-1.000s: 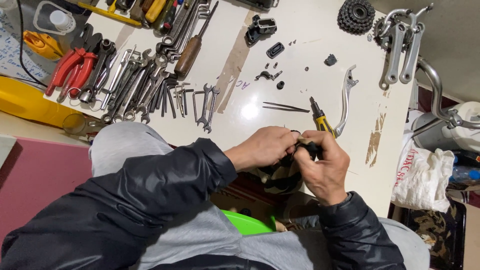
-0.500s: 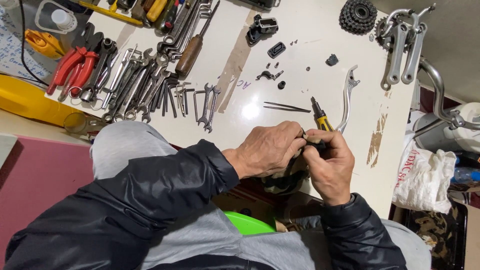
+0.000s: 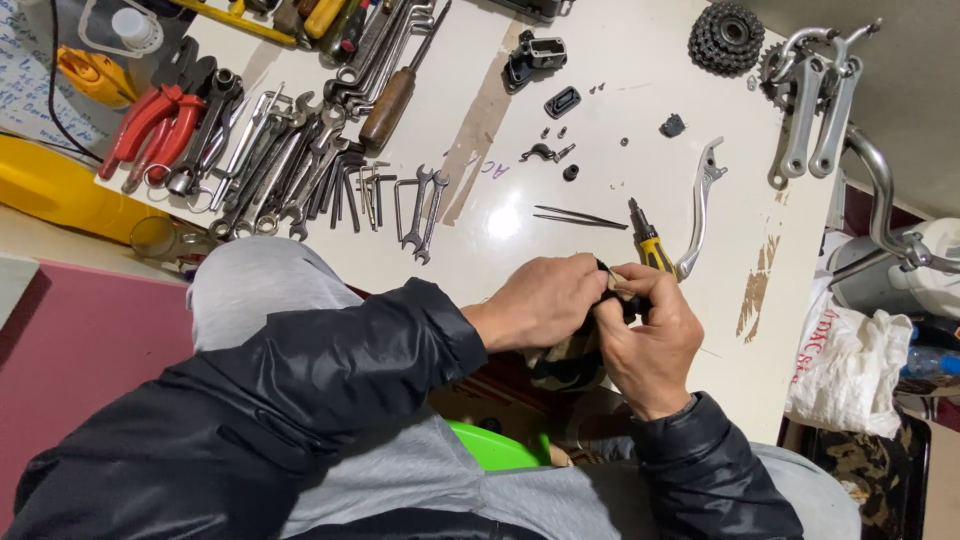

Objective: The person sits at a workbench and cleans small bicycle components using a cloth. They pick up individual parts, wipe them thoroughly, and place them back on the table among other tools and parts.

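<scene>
— What are the hands doing?
— The left hand (image 3: 545, 300) and right hand (image 3: 650, 335) are closing together around a small dark part wrapped in a camouflage rag (image 3: 570, 360), at the worktop's (image 3: 620, 90) near edge.
— And beyond them?
— A yellow-handled screwdriver (image 3: 648, 240) is lying at twelve o'clock, a silver lever (image 3: 700, 205) at one, spanners (image 3: 300, 170) at ten.

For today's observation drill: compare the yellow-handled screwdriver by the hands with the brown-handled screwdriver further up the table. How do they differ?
The yellow-handled screwdriver has a yellow and black grip; the brown-handled screwdriver has a plain brown one. The yellow one lies right beside the right hand, partly hidden; the brown one lies among the spanners, untouched. Both rest on the white table.
</scene>
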